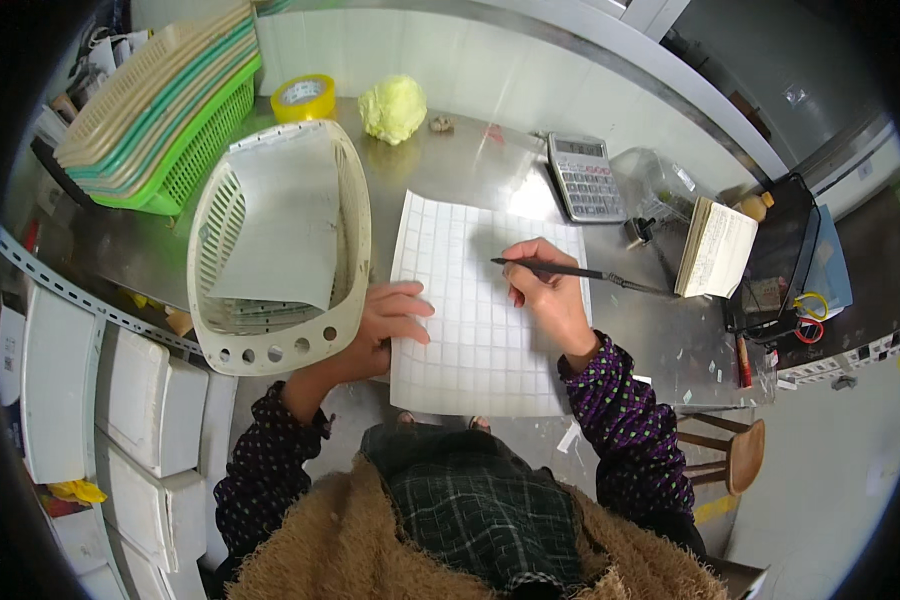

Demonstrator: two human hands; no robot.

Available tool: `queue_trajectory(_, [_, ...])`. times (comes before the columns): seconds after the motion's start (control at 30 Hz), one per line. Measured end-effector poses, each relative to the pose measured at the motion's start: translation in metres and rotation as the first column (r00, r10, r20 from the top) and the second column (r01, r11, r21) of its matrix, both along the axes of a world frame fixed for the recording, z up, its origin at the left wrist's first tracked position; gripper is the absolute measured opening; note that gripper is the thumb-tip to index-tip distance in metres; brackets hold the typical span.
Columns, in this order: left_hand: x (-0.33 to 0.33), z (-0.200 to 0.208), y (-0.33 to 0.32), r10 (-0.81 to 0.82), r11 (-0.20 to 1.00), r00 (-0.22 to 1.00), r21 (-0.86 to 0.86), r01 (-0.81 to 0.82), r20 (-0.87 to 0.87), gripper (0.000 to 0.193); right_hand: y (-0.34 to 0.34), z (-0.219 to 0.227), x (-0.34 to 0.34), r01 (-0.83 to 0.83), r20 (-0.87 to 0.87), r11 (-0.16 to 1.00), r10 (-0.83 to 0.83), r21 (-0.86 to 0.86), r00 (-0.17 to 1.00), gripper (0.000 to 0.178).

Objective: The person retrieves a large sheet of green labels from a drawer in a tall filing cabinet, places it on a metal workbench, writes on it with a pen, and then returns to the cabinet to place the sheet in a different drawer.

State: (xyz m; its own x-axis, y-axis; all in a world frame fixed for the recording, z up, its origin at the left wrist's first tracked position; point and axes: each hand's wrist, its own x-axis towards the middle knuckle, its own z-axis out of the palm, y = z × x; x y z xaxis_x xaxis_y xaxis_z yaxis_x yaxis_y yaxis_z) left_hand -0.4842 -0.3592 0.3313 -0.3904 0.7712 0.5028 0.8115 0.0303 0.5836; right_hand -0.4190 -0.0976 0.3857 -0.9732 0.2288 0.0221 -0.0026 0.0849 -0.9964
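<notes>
A: Grip?
B: L hand (385, 318) unclenched, fingers resting on gridded sheet (470, 370), L edge; sheet's on table (670, 355), near side. R hand (552, 297) grasping blk pen (572, 270), tip over sheet; contact, can't tell.
A: Step?
B: Prob. writing. Next move calls for tip on a cell, sheet steady.
A: Behind?
B: Calc. (587, 180), then cabbage (392, 109).

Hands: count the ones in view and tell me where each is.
2. The left hand has its fingers over the left edge of the paper; the right hand holds a black pen over it.
</notes>
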Motion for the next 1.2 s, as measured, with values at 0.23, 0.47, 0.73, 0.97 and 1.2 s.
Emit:
queue_trajectory(0.23, [0.000, 0.007, 0.002, 0.009, 1.000, 0.999, -0.012, -0.008, 0.040, 0.021, 0.001, -0.042, -0.004, 0.115, -0.090, 0.986, -0.104, 0.118, 0.990, 0.004])
queue_trajectory(0.47, [0.001, 0.005, 0.003, 0.017, 1.000, 0.998, -0.020, -0.016, 0.055, 0.016, 0.001, -0.055, -0.006, 0.145, -0.192, 0.917, -0.077, 0.371, 0.978, 0.011])
queue_trajectory(0.73, [0.002, -0.001, 0.004, 0.058, 0.998, 0.998, -0.021, -0.059, -0.017, 0.011, 0.003, -0.049, 0.001, 0.072, -0.148, 0.929, -0.019, 0.363, 0.989, 0.009])
queue_trajectory(0.97, [0.003, 0.004, 0.003, 0.079, 0.996, 0.997, -0.028, -0.080, -0.022, 0.009, 0.003, -0.045, 0.017, -0.052, -0.095, 0.941, 0.089, 0.335, 0.991, 0.008])
queue_trajectory(1.2, [0.003, 0.000, 0.003, 0.069, 0.997, 0.997, -0.013, -0.070, -0.026, 0.010, 0.001, -0.043, 0.004, 0.145, -0.152, 0.956, -0.108, 0.254, 0.982, 0.008])
